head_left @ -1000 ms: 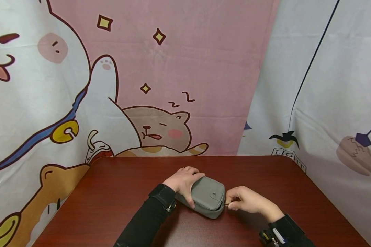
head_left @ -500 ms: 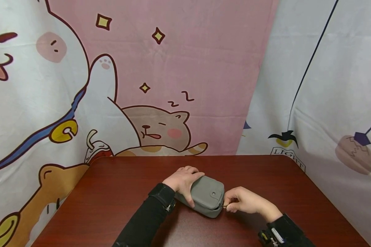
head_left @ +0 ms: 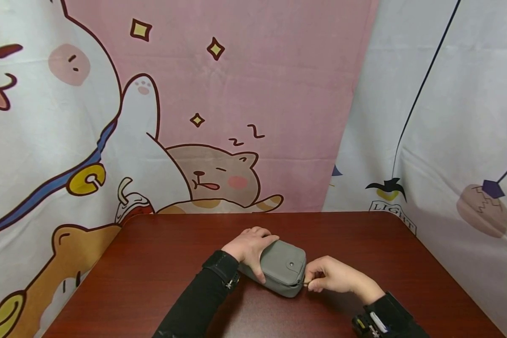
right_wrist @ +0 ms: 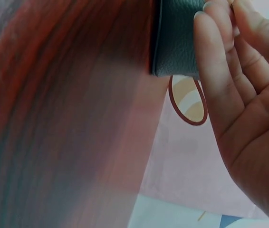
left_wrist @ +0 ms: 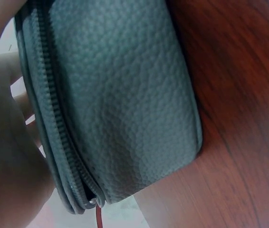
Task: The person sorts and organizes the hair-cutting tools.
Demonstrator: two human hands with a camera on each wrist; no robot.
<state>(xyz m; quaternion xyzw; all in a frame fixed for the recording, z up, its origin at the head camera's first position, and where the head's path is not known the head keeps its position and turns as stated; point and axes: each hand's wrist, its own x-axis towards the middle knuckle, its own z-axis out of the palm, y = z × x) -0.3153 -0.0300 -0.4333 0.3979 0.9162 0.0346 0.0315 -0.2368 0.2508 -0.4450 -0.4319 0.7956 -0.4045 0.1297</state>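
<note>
A grey pebbled-leather zip pouch [head_left: 282, 264] lies on the table, with a snap stud on its lid. My left hand [head_left: 250, 251] grips its left end from above, thumb along the near side and fingers over the far side. At the pouch's right end, my right hand [head_left: 340, 275] pinches the small zipper pull [head_left: 306, 283] between thumb and curled index finger. In the left wrist view the zipper [left_wrist: 53, 107] runs along the pouch's edge to the slider near the corner. The fingers hide most of the pull.
The reddish-brown wooden table [head_left: 173, 263] carries the pouch. Behind it hangs a cloth backdrop [head_left: 279, 94] printed with cartoon animals. Each wrist bears a black strap [head_left: 222, 268] with a device on it.
My right hand, pinching the zipper pull, has shifted very slightly left and toward the near side. My left hand keeps its grip, and the pouch stays in place.
</note>
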